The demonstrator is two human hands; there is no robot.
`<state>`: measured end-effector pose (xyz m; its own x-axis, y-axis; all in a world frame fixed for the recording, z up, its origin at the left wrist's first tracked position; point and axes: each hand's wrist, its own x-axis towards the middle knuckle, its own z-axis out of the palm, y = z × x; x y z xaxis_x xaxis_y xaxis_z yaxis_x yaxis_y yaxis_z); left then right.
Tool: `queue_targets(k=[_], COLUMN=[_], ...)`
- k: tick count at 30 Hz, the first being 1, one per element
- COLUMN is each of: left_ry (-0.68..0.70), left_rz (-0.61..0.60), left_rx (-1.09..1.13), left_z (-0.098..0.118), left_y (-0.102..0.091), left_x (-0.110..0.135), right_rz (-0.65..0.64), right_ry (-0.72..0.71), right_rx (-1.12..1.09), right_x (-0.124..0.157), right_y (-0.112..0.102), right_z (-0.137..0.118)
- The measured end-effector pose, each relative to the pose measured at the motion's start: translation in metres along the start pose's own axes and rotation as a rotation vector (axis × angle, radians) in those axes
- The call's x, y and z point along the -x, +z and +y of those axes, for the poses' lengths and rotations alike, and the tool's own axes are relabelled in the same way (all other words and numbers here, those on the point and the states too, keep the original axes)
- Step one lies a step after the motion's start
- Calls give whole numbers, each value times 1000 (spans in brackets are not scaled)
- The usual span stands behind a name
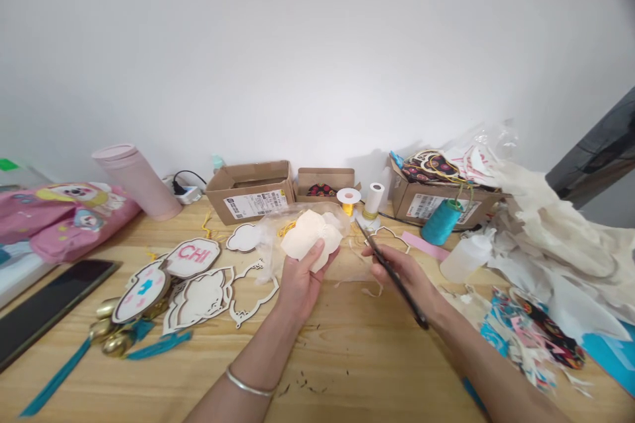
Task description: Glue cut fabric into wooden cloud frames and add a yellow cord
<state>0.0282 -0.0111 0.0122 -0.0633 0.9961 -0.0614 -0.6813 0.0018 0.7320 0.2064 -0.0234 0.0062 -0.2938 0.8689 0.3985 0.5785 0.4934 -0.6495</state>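
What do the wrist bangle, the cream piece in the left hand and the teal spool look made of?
Wrist bangle: probably metal, silvery and polished, judging by its bright highlights.
Cream piece: seemingly matte fabric or paper, pale without shine; texture too fine to tell which.
Teal spool: apparently thread, softly lustrous, by its tapered wound shape; fibre unclear.

One head-worn camera gives the single view, looking forward and down from above the near side of the wooden counter (367, 344) and facing the pale wall (317, 66) behind it, which fills roughly the upper half. The view is wide, with the left hand (301, 277) and right hand (411, 272) close before it, below mid-height.
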Motion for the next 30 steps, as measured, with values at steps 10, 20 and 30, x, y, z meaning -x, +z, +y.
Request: queue_targets(k=[10, 20, 30], left_ry=[-26, -85, -104], left_rz=[-26, -40, -56], left_rx=[-79, -129, -141], left_z=[-1, -4, -4], left_y=[4, 2, 0], left_x=[4, 4, 5], right_rz=[39, 67, 62], right_ry=[-16, -74, -112], right_rx=[279, 301, 357], right_x=[0, 0, -1], right_y=[-3, -5, -9], right_z=[-5, 3, 4])
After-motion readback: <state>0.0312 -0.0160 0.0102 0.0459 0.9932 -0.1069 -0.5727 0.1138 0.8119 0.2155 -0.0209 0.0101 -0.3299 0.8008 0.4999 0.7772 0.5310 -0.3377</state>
